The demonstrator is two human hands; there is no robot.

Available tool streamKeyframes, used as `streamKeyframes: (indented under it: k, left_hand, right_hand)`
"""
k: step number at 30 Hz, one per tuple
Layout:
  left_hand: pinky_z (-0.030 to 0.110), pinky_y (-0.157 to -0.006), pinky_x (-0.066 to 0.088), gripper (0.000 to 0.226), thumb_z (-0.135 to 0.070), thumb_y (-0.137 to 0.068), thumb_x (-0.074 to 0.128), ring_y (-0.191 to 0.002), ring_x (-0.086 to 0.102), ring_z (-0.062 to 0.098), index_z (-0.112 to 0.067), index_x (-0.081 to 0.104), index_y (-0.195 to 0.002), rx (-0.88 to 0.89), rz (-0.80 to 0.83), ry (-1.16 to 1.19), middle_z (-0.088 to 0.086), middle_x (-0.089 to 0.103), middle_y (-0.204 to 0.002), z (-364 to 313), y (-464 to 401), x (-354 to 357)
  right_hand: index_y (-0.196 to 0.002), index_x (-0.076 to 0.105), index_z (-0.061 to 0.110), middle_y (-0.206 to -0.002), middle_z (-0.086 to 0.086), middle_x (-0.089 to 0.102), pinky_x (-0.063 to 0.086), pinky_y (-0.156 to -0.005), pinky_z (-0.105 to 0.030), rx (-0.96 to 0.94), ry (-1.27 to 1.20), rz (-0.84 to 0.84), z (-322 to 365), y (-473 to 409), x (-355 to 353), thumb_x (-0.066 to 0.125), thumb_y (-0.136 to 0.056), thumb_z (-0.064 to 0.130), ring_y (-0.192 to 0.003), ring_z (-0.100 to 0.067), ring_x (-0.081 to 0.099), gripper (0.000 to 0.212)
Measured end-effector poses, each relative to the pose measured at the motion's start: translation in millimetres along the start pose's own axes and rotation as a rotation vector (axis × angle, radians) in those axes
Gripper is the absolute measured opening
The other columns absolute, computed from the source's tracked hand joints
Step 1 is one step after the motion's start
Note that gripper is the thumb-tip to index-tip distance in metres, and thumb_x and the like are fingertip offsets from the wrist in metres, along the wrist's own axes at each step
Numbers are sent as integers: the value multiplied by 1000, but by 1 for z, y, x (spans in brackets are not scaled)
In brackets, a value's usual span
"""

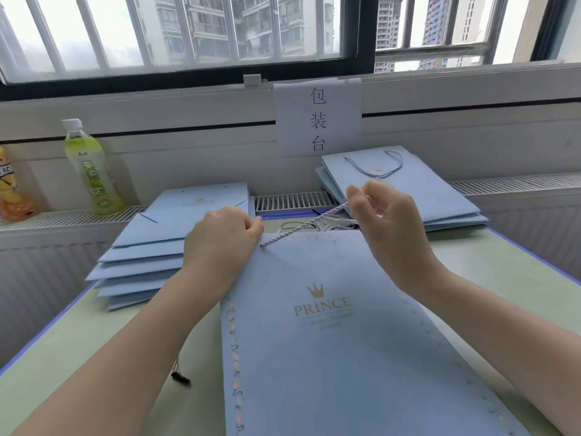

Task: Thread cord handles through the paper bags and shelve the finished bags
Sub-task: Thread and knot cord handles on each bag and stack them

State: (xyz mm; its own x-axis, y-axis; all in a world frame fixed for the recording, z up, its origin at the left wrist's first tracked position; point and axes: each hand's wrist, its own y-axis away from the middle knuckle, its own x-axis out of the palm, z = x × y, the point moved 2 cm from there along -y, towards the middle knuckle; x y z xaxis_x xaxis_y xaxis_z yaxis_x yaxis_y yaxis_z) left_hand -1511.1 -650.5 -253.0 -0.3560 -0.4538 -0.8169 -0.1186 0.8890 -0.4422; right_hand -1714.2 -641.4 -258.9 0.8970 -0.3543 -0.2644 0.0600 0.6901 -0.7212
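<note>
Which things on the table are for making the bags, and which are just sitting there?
For the job:
- PRINCE paper bag, gripped by left hand
- cord, pinched by right hand
- stack of unthreaded bags
- stack of finished bags

Just lying about:
- green drink bottle
- orange drink bottle
- paper sign

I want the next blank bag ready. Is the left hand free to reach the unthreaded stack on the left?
Probably not yet: the left hand grips the top edge of the PRINCE bag. The stack lies right beside it, unobstructed.
</note>
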Motion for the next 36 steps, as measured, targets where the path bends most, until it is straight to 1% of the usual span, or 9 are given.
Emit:
streamKeyframes:
  k: [5, 11, 14, 16, 18, 21, 28, 31, 36]
  left_hand:
    - [31, -66, 32, 33, -32, -99, 37, -75, 42, 29, -8, 46, -78, -51, 37, -286, 4, 35, -68, 0, -2, -1]
    - [31, -79, 32, 20, -30, -100, 36, -97, 52, 28, -15, 49, -94, -20, 81, -605, 8, 59, -106, 4, 0, -6]
    - [33, -82, 38, 41, -45, -99, 37, -98, 57, 25, -13, 61, -98, 180, -10, -63, 3, 65, -98, -10, 2, 0]
    - [28, -79, 43, 45, -51, -91, 40, -93, 62, 16, -14, 64, -95, 328, 141, 481, -5, 67, -91, -28, 9, 3]
    - [18, -73, 46, 37, -44, -90, 49, -80, 64, 5, -10, 64, -99, 392, 332, 681, -11, 69, -79, -40, 19, 10]
    - [13, -53, 37, 17, -23, -95, 53, -46, 47, 1, -11, 62, -86, 364, 334, 710, -13, 54, -47, -40, 23, 20]
    - [20, -48, 30, 34, -13, -98, 48, -45, 34, 7, -12, 57, -65, 217, -22, 1075, -11, 42, -45, -22, 4, -3]
    - [19, -58, 37, 36, -15, -85, 50, -54, 41, 10, -18, 54, -49, 280, 126, 1163, -7, 47, -51, -22, 6, -8]
    - [26, -81, 45, 40, -22, -94, 52, -71, 60, 14, -20, 70, -58, 242, 399, 836, 1, 67, -68, -29, 14, 9]
  right_hand:
    - [-69, 37, -9, -59, -27, 39, 30, -49, -35, 54, -98, 15, 0, 2, 3, 45, -97, 31, -52, -19, 33, 49]
    - [-76, 53, 11, -49, 7, 46, 37, -48, -15, 108, -181, 166, -7, 1, 7, 43, -99, 11, -43, -7, 41, 26]
    - [-85, 55, 9, -53, 10, 51, 41, -53, -16, 139, -249, 257, -8, 2, 11, 50, -96, 7, -49, -4, 46, 12]
    - [-88, 56, 12, -60, 8, 55, 44, -58, -18, 122, -269, 312, -5, 5, 15, 54, -94, 7, -55, -4, 50, 8]
    - [-87, 56, 16, -68, -1, 59, 45, -62, -20, 97, -273, 328, -2, 7, 18, 56, -92, 6, -59, -5, 52, 11]
    - [-87, 57, 16, -70, -1, 60, 44, -64, -22, 78, -237, 323, -4, 5, 17, 54, -93, 4, -60, -6, 52, 14]
    - [-85, 65, 19, -75, 11, 51, 40, -69, -26, -9, 112, 395, -17, 5, 12, 44, -98, 9, -72, -7, 47, 26]
    - [-93, 70, 13, -85, 2, 51, 40, -74, -29, -93, 337, 356, -19, 4, 9, 52, -96, 19, -85, -16, 48, 19]
    - [-90, 61, 12, -71, 10, 58, 34, -55, -16, 106, 194, 329, -20, 0, 7, 39, -98, 5, -56, 3, 49, 24]
